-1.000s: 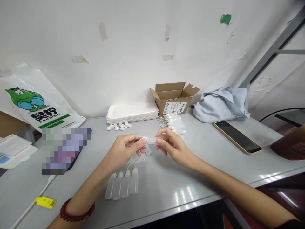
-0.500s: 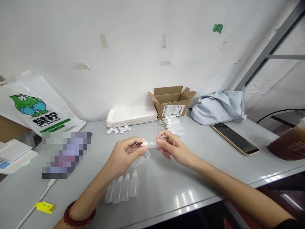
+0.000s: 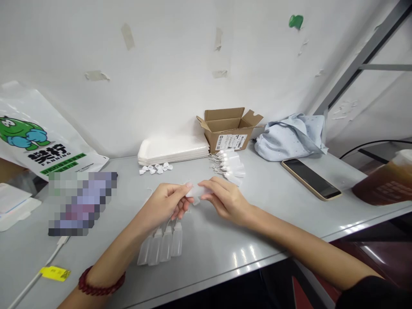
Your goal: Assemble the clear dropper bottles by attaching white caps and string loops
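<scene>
My left hand (image 3: pixel 169 201) and my right hand (image 3: pixel 229 201) meet over the middle of the table. Between them is a small translucent plastic bottle (image 3: pixel 195 191), pinched at its left end by my left thumb and fingers. My right thumb and forefinger close on its other end. Fingers cover much of the bottle, so its neck is hard to make out. In front of my left hand, several similar bottles (image 3: pixel 166 243) with white tops and thin tubes lie in a row. Behind the hands lies another group of such bottles (image 3: pixel 232 163).
Small white caps (image 3: pixel 157 168) lie before a stack of white trays (image 3: pixel 174 148). An open cardboard box (image 3: pixel 225 128) stands by the wall. To the right are a pale blue cloth bag (image 3: pixel 289 137), a phone (image 3: pixel 310 179) and a drink cup (image 3: pixel 386 182); a plastic bag (image 3: pixel 71 146) leans left.
My hands have drawn closer together and turned, hiding more of the bottle. The thin tube seen at my left fingers no longer shows there. The camera view has shifted slightly.
</scene>
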Tool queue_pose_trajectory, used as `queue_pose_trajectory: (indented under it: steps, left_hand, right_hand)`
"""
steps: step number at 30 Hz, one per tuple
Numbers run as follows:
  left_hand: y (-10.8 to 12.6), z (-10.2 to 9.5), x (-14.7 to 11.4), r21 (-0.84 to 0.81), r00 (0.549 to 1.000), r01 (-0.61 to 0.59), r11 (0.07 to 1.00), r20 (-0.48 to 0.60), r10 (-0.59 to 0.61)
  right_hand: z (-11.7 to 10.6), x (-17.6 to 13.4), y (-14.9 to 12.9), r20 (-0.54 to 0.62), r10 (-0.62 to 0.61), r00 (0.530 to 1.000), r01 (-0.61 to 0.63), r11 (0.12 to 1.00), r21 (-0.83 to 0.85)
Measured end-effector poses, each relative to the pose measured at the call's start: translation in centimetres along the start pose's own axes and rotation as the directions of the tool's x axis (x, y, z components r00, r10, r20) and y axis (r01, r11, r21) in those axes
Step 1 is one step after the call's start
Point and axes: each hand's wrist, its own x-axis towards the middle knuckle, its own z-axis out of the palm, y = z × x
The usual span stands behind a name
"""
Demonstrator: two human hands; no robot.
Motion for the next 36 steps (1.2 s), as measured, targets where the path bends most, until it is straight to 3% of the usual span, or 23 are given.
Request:
queue_pose_trajectory:
  steps: [3,6,9,11,12,14,16,19,21,23,26,30,32,34,36]
  left_hand:
    - [-0.1,0.3,0.0,0.009,1.0,0.004,1.0,-0.03,-0.004]
    - [-0.2,0.8,-0.3,0.094,0.994,-0.071,0.993,-0.082,0.079]
    - [-0.2,1.3,-0.6,0.216,0.969,-0.177,0.96,-0.134,0.209]
    - [-0.2,1.5,-0.7,0.264,0.944,-0.245,0.933,-0.153,0.292]
    - [-0.2,1.5,-0.7,0.265,0.937,-0.26,0.928,-0.163,0.309]
    - [-0.2,1.5,-0.5,0.229,0.941,-0.243,0.943,-0.181,0.287]
    - [-0.1,1.2,-0.4,0.18,0.961,-0.201,0.963,-0.155,0.23]
    - [0.2,0.9,-0.3,0.142,0.978,-0.185,0.973,-0.069,0.196]
    - [0.3,0.8,-0.4,0.136,0.977,-0.197,0.971,-0.057,0.206]
    - [0.4,0.9,-0.6,0.154,0.971,-0.216,0.964,-0.068,0.228]
    - [0.2,1.0,-0.8,0.234,0.957,-0.258,0.937,-0.069,0.281]
    - [-0.4,0.8,-0.7,0.444,0.908,-0.352,0.824,-0.052,0.416]
    - [-0.5,0.7,-0.5,0.512,0.888,-0.373,0.774,-0.047,0.458]
    - [-0.5,0.5,-0.4,0.515,0.891,-0.366,0.775,-0.046,0.451]
    - [-0.3,0.3,-0.2,0.477,0.907,-0.349,0.807,-0.045,0.419]
  right_hand:
    - [-0.2,0.1,-0.3,-0.008,0.06,0.998,-0.059,0.996,0.063]
    - [-0.8,0.5,-0.6,0.082,0.29,0.954,-0.301,0.922,0.244]
    - [-1.3,0.9,-0.6,0.284,0.517,0.808,-0.588,0.669,0.454]
    - [-1.4,1.0,-0.4,0.382,0.563,0.733,-0.669,0.493,0.556]
    - [-1.3,1.1,-0.3,0.399,0.572,0.717,-0.68,0.447,0.581]
    - [-1.2,1.1,-0.3,0.357,0.58,0.732,-0.663,0.485,0.571]
    - [-1.1,0.9,-0.5,0.24,0.556,0.796,-0.596,0.648,0.474]
    - [-1.1,0.7,-0.9,0.073,0.414,0.907,-0.416,0.862,0.29]
    - [-1.1,0.6,-1.0,0.047,0.351,0.935,-0.352,0.903,0.248]
    - [-1.1,0.5,-1.1,0.08,0.375,0.923,-0.382,0.881,0.278]
    - [-1.0,0.6,-1.1,0.191,0.5,0.845,-0.532,0.748,0.397]
    - [-0.7,0.7,-0.9,0.393,0.596,0.7,-0.688,0.417,0.594]
    - [-0.5,0.8,-0.8,0.464,0.596,0.655,-0.707,0.269,0.654]
    - [-0.4,0.9,-0.7,0.484,0.597,0.64,-0.71,0.219,0.669]
    - [-0.4,1.0,-0.6,0.46,0.605,0.649,-0.705,0.252,0.663]
